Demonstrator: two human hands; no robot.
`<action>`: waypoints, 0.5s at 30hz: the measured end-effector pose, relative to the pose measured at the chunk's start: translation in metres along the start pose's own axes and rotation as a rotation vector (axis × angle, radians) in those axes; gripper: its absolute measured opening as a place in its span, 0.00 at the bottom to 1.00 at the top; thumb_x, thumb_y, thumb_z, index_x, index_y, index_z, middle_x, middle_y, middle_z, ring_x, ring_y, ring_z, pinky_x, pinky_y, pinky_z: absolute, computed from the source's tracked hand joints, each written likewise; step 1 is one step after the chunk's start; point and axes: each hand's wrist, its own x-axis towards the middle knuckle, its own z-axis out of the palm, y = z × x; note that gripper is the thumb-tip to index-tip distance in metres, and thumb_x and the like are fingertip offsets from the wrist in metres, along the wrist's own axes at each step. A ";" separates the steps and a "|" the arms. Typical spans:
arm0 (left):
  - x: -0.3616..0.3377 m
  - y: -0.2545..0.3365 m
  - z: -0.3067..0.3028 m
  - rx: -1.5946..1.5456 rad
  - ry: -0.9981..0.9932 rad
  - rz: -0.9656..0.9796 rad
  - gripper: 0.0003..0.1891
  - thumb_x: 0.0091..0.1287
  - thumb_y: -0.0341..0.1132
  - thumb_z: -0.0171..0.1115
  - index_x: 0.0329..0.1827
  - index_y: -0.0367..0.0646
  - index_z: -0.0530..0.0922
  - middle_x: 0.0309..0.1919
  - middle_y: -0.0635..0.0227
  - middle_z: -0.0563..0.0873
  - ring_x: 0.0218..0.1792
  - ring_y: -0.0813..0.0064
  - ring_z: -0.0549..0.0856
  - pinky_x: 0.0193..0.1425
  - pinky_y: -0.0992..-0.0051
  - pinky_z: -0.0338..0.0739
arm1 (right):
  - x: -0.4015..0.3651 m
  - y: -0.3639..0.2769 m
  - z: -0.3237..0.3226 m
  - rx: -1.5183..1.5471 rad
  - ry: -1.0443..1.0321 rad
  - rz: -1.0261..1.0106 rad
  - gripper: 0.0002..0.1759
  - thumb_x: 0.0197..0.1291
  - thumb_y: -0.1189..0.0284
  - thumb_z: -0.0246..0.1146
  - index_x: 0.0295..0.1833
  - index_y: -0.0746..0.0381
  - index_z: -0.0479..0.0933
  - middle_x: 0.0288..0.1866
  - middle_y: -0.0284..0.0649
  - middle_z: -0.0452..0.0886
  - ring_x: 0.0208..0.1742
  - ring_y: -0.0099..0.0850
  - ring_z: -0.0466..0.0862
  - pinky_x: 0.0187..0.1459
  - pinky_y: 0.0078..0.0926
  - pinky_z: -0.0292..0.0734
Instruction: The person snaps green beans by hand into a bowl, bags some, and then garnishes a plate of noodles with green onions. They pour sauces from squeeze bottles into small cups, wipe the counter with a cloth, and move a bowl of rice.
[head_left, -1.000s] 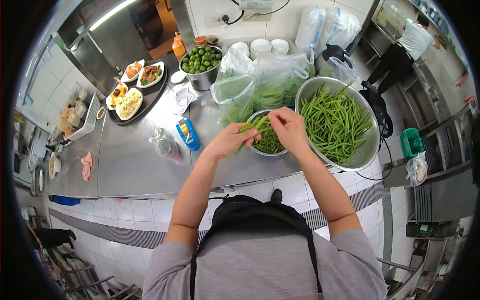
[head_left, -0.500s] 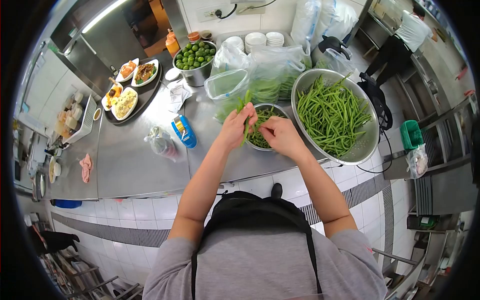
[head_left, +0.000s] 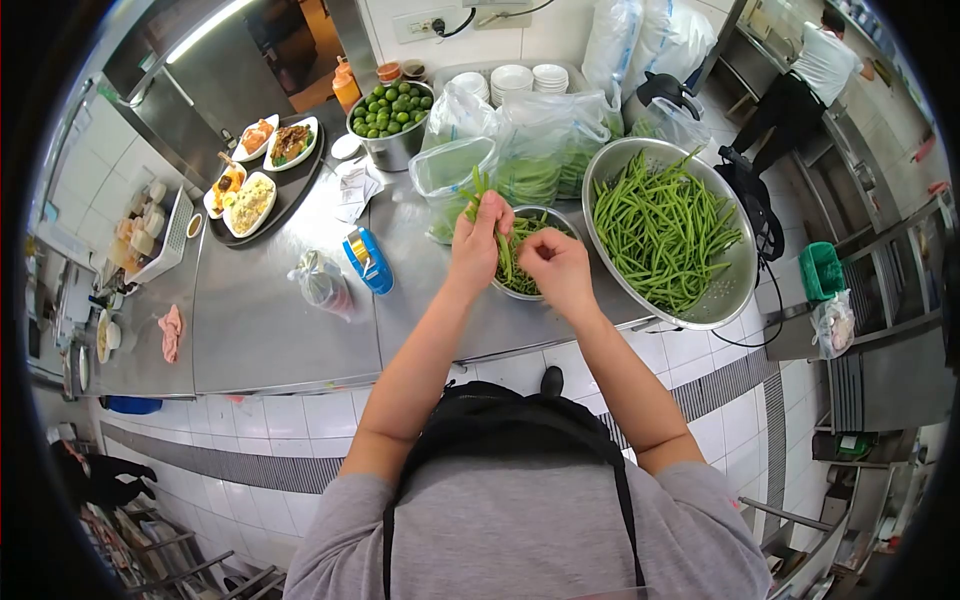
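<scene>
My left hand is closed around a small bunch of green beans, whose ends stick out above and below the fingers. My right hand is in a pinch just to the right; whatever sits between its fingertips is too small to make out. Both hands are over a metal bowl that contains short green bean pieces, partly hidden by the hands. On the right, a large perforated metal colander holds a heap of long green beans.
Behind the bowl stand plastic bags of greens. A pot of green limes and a tray with plated dishes lie left. A blue can is beside a tied plastic bag. Another person stands at the far right.
My left hand has turned slightly, tilting the beans to the left. The right hand has shifted a little left and toward me, still pinching.
</scene>
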 end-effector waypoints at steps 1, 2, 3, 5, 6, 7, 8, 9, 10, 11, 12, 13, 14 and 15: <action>0.000 0.000 0.000 0.000 0.000 0.000 0.19 0.72 0.48 0.42 0.26 0.45 0.65 0.20 0.74 0.68 0.22 0.84 0.66 0.27 0.81 0.62 | 0.002 0.002 0.001 0.214 0.059 0.113 0.01 0.49 0.79 0.61 0.28 0.66 0.77 0.23 0.36 0.77 0.21 0.21 0.73 0.26 0.18 0.69; 0.000 -0.001 0.000 0.025 -0.010 0.037 0.20 0.72 0.48 0.42 0.25 0.45 0.65 0.20 0.75 0.68 0.23 0.84 0.66 0.28 0.82 0.62 | 0.003 0.004 0.000 0.214 0.060 0.113 0.01 0.49 0.79 0.61 0.28 0.66 0.77 0.23 0.36 0.77 0.21 0.21 0.73 0.26 0.18 0.69; 0.000 -0.002 0.000 0.051 -0.021 0.074 0.20 0.72 0.48 0.42 0.25 0.44 0.65 0.20 0.75 0.67 0.23 0.84 0.66 0.28 0.82 0.61 | 0.005 0.002 0.000 0.387 0.115 0.194 0.01 0.48 0.80 0.60 0.28 0.66 0.77 0.22 0.34 0.75 0.20 0.19 0.72 0.26 0.17 0.68; -0.002 -0.010 -0.002 0.091 -0.011 0.107 0.20 0.72 0.48 0.43 0.25 0.44 0.66 0.20 0.75 0.68 0.23 0.84 0.65 0.29 0.82 0.61 | 0.005 0.001 0.000 0.560 0.170 0.275 0.01 0.47 0.81 0.60 0.28 0.65 0.77 0.21 0.32 0.74 0.20 0.17 0.70 0.25 0.16 0.67; -0.003 -0.011 0.000 0.130 -0.002 0.141 0.20 0.72 0.48 0.43 0.25 0.43 0.66 0.20 0.75 0.68 0.24 0.84 0.65 0.30 0.82 0.60 | 0.005 0.004 0.000 0.227 0.239 0.053 0.02 0.47 0.81 0.60 0.29 0.65 0.77 0.22 0.33 0.75 0.21 0.20 0.71 0.26 0.18 0.68; -0.005 -0.012 0.002 0.129 -0.006 0.141 0.20 0.72 0.48 0.43 0.25 0.43 0.66 0.20 0.75 0.68 0.24 0.84 0.65 0.30 0.82 0.60 | 0.004 0.007 0.000 -0.109 0.303 -0.167 0.03 0.47 0.81 0.61 0.30 0.64 0.77 0.23 0.35 0.75 0.21 0.23 0.73 0.26 0.20 0.69; -0.008 -0.012 0.003 0.181 0.000 0.162 0.20 0.72 0.47 0.43 0.25 0.43 0.66 0.20 0.75 0.68 0.24 0.84 0.65 0.30 0.82 0.60 | 0.004 0.010 -0.001 -0.110 0.305 -0.167 0.03 0.47 0.81 0.61 0.30 0.64 0.77 0.23 0.35 0.75 0.21 0.23 0.73 0.26 0.20 0.69; -0.009 -0.012 0.004 0.233 0.008 0.184 0.20 0.72 0.47 0.43 0.25 0.43 0.66 0.20 0.75 0.68 0.25 0.84 0.65 0.31 0.82 0.60 | 0.006 0.014 -0.003 -0.237 0.240 -0.257 0.04 0.46 0.80 0.62 0.31 0.63 0.77 0.25 0.37 0.75 0.22 0.27 0.74 0.27 0.22 0.70; -0.009 -0.014 0.003 0.234 0.006 0.184 0.20 0.72 0.47 0.43 0.25 0.43 0.66 0.20 0.75 0.68 0.25 0.84 0.65 0.31 0.82 0.60 | 0.006 0.019 -0.004 -0.363 0.174 -0.347 0.05 0.45 0.80 0.62 0.31 0.63 0.77 0.27 0.40 0.76 0.23 0.31 0.75 0.27 0.25 0.71; -0.007 -0.018 0.000 0.242 0.031 0.199 0.19 0.72 0.48 0.43 0.27 0.43 0.65 0.21 0.74 0.68 0.25 0.84 0.66 0.30 0.82 0.61 | 0.006 0.031 -0.007 -0.520 0.087 -0.297 0.05 0.45 0.78 0.63 0.32 0.63 0.77 0.29 0.42 0.76 0.26 0.37 0.76 0.28 0.30 0.72; -0.006 -0.021 -0.003 0.250 0.056 0.214 0.18 0.71 0.49 0.43 0.29 0.44 0.65 0.23 0.73 0.69 0.24 0.84 0.67 0.29 0.82 0.62 | 0.005 0.043 -0.009 -0.521 0.090 -0.297 0.05 0.45 0.78 0.63 0.32 0.63 0.77 0.29 0.42 0.76 0.26 0.37 0.76 0.28 0.30 0.72; -0.003 -0.024 -0.006 0.249 0.053 0.217 0.18 0.71 0.49 0.43 0.29 0.44 0.65 0.23 0.73 0.69 0.24 0.84 0.67 0.29 0.82 0.62 | 0.005 0.050 -0.010 -0.591 0.119 -0.313 0.05 0.46 0.78 0.62 0.33 0.63 0.78 0.29 0.42 0.76 0.27 0.38 0.77 0.28 0.30 0.72; 0.000 -0.026 -0.010 0.271 0.058 0.231 0.18 0.71 0.49 0.43 0.29 0.45 0.65 0.22 0.73 0.69 0.24 0.84 0.67 0.29 0.82 0.62 | 0.006 0.057 -0.011 -0.662 0.144 -0.326 0.06 0.48 0.78 0.62 0.34 0.63 0.78 0.29 0.42 0.76 0.27 0.38 0.77 0.28 0.30 0.72; 0.000 -0.024 -0.011 0.295 0.065 0.243 0.18 0.71 0.49 0.43 0.28 0.45 0.65 0.22 0.73 0.69 0.24 0.84 0.67 0.28 0.83 0.61 | 0.005 0.051 -0.009 -0.661 0.140 -0.325 0.06 0.48 0.78 0.62 0.34 0.63 0.78 0.29 0.42 0.76 0.27 0.38 0.77 0.28 0.30 0.72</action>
